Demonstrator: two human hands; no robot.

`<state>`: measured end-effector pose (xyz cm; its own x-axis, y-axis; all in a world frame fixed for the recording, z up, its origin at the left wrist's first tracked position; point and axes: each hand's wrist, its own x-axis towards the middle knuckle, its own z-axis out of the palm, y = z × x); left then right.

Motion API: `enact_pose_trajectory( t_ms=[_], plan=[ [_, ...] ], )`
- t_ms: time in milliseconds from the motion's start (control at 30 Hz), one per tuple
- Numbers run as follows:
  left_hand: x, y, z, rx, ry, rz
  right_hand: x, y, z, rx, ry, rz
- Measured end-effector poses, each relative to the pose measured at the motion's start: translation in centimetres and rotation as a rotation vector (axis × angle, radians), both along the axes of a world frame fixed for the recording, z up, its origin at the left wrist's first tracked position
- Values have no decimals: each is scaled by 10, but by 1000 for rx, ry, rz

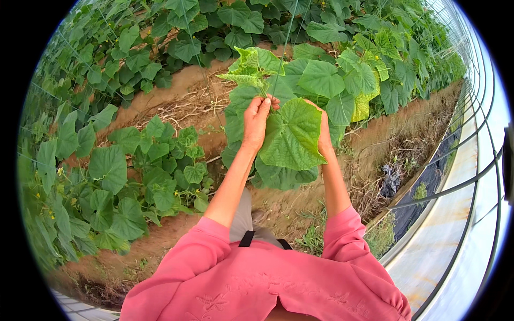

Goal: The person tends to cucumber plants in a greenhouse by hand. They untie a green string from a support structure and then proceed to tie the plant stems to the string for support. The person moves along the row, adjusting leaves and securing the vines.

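Observation:
In front of me a cucumber vine (pixel 262 91) stands with its pale, curled top leaves (pixel 254 63) just above my hands. My left hand (pixel 256 122) is closed around its stem below that top, thumb and fingers pinched together. A broad green leaf (pixel 293 132) spreads between my two hands. My right hand (pixel 324 134) is at the leaf's right edge; its fingers pass behind the leaf, so their grip is hidden. Beside the stem, a thin green string (pixel 285 45) runs upward from near my left fingertips.
More leafy vines grow in a row at the left (pixel 110 168) and along the far side (pixel 235 18). A yellowed leaf (pixel 363 104) hangs right of my hands. Brown soil with dry stalks (pixel 182 99) lies between rows. Metal hoops and pale sheeting (pixel 428 241) line the right.

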<state>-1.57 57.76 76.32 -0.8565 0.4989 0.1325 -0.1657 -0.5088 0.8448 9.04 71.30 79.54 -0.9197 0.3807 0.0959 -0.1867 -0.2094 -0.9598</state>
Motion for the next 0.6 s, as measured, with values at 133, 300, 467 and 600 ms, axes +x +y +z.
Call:
enact_pose_trajectory(
  t_ms=[133, 300, 467, 600],
  plan=[
    [13, -12, -3, -211, 219, -83, 9, -34, 36, 374, 40, -414],
    [22, 2, 9, -268, 388, -184, 20, -50, 69, 822, 81, -450],
    [27, 18, 19, -464, 511, -125, 4, -27, 63, 834, -19, -582],
    [33, 42, 23, -388, 589, 12, -5, -1, 54, 273, 54, -627]
  ],
)
